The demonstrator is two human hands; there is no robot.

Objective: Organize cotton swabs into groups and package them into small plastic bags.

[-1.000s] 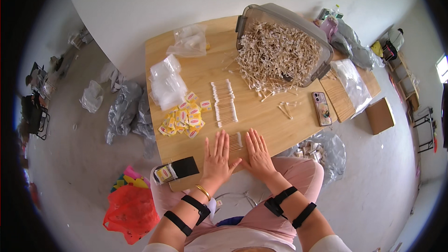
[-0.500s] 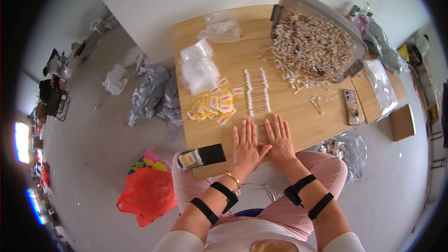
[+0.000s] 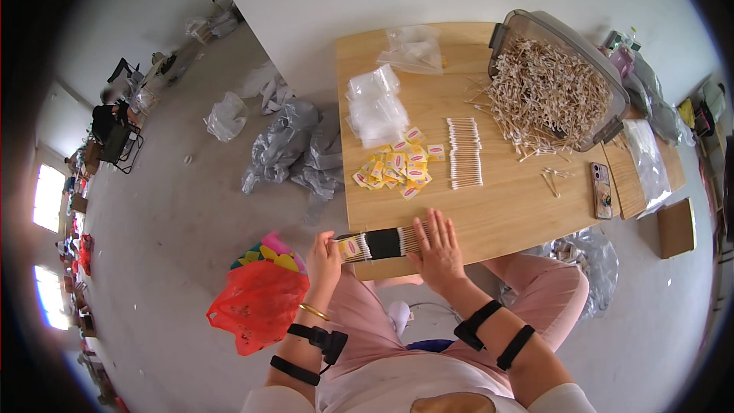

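Wooden table (image 3: 520, 214), bin (image 3: 558, 84) of swabs at far right corner. Clear bags (image 3: 376, 111) far left, yellow labels (image 3: 397, 168) and a row of swabs (image 3: 464, 153) mid-table, phone (image 3: 601, 190) at right. At near left edge, black holder (image 3: 380, 245): left hand (image 3: 324, 258) pinching its labelled end, right hand (image 3: 437, 248) flat on top, fingers spread.

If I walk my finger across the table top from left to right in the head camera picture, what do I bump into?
Small yellow packets → neat row of cotton swabs → big clear bin of loose swabs → phone → cardboard box.
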